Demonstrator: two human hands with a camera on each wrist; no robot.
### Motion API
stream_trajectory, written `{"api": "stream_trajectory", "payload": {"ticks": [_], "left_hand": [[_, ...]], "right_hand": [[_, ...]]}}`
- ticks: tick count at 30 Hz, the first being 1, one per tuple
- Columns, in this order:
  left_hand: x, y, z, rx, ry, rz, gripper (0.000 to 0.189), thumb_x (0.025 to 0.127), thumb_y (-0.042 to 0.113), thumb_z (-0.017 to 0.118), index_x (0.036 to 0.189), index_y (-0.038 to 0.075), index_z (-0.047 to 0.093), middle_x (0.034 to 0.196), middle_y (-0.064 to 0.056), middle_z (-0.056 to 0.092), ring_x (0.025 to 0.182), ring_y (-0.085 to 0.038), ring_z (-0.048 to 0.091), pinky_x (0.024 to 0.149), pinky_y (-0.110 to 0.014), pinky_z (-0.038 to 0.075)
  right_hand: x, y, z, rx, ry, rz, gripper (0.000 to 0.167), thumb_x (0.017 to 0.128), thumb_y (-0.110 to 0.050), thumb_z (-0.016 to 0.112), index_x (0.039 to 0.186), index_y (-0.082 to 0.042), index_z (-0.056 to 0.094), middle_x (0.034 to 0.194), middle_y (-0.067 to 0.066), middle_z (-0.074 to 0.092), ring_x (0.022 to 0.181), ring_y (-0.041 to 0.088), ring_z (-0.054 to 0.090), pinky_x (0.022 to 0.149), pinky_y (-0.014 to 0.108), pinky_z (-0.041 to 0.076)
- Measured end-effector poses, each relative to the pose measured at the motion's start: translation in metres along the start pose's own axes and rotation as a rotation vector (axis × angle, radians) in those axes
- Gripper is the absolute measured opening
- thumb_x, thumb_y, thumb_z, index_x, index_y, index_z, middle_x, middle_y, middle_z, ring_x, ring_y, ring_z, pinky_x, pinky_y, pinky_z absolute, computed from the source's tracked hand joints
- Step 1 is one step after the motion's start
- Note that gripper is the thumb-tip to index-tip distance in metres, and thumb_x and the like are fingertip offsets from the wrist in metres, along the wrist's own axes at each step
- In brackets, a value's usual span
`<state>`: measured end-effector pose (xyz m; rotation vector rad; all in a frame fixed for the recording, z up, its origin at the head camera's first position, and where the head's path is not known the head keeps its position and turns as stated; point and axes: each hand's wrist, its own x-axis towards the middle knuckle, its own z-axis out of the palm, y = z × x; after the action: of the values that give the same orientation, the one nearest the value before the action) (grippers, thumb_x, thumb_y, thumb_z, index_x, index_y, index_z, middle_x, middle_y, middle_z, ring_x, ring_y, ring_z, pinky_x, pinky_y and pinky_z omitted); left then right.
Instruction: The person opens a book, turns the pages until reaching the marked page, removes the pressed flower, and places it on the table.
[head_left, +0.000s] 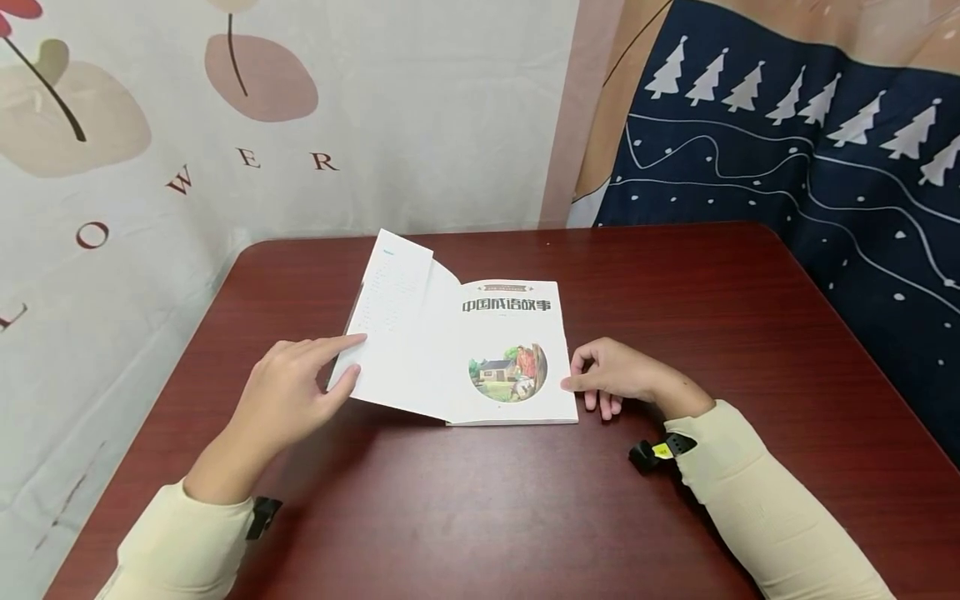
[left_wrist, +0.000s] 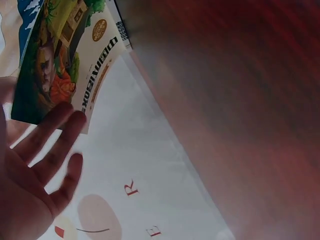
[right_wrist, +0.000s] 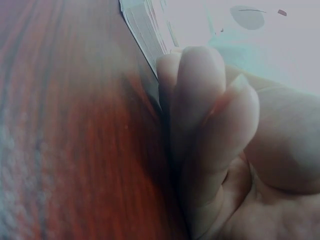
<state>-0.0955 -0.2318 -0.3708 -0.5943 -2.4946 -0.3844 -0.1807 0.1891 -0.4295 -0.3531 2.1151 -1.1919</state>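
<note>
A book [head_left: 510, 354] lies open on the table at its title page, which has Chinese lettering and a round picture of a house and figures. Its front cover, with a printed flap [head_left: 393, 287], stands tilted up at the left. My left hand [head_left: 288, 396] holds that cover's outer edge, thumb and index finger on the inner side. The left wrist view shows the colourful outer face of the cover [left_wrist: 62, 60], other fingers beside it. With thumb and curled index finger, my right hand [head_left: 618, 375] grips the book's right edge; in the right wrist view the page block [right_wrist: 145, 27] shows beyond its fingers.
The dark red wooden table [head_left: 480, 517] has rounded far corners. Behind it hangs a white cloth [head_left: 450, 108] with letters and leaf shapes. A navy cloth [head_left: 750, 158] with white trees covers the right side. Black straps with a yellow tag [head_left: 662, 451] sit at the right cuff.
</note>
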Motion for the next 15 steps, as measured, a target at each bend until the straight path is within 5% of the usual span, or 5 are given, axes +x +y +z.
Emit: {"api": "stream_trajectory", "payload": {"ticks": [5, 10, 15], "left_hand": [[-0.0035, -0.0017, -0.0007, 0.029, -0.057, -0.067, 0.038, 0.082, 0.014, 0.073, 0.12, 0.016, 0.072, 0.055, 0.01, 0.038, 0.055, -0.009, 0.038, 0.075, -0.044, 0.042], [-0.0048, -0.0034, 0.0014, 0.052, -0.137, -0.125, 0.038, 0.085, 0.017, 0.073, 0.123, 0.018, 0.071, 0.053, 0.011, 0.036, 0.052, -0.008, 0.034, 0.074, -0.043, 0.042], [-0.0059, -0.0056, -0.0024, 0.056, -0.353, -0.248, 0.048, 0.091, 0.027, 0.07, 0.136, 0.019, 0.06, 0.055, 0.008, 0.047, 0.051, -0.012, 0.039, 0.056, -0.035, 0.038]], "right_hand": [[0.0002, 0.0003, 0.0007, 0.009, -0.005, -0.005, 0.027, 0.091, -0.024, 0.073, 0.088, -0.002, 0.058, 0.058, 0.007, 0.065, 0.039, 0.013, 0.059, 0.038, 0.026, 0.048], [-0.0003, 0.0043, -0.0002, 0.0, 0.006, -0.005, 0.028, 0.09, -0.025, 0.073, 0.088, -0.002, 0.058, 0.058, 0.007, 0.065, 0.038, 0.013, 0.059, 0.038, 0.026, 0.048], [0.0017, 0.0053, 0.0, -0.003, 0.009, -0.006, 0.029, 0.09, -0.025, 0.074, 0.088, -0.002, 0.057, 0.058, 0.008, 0.065, 0.039, 0.014, 0.06, 0.039, 0.027, 0.049]]}}
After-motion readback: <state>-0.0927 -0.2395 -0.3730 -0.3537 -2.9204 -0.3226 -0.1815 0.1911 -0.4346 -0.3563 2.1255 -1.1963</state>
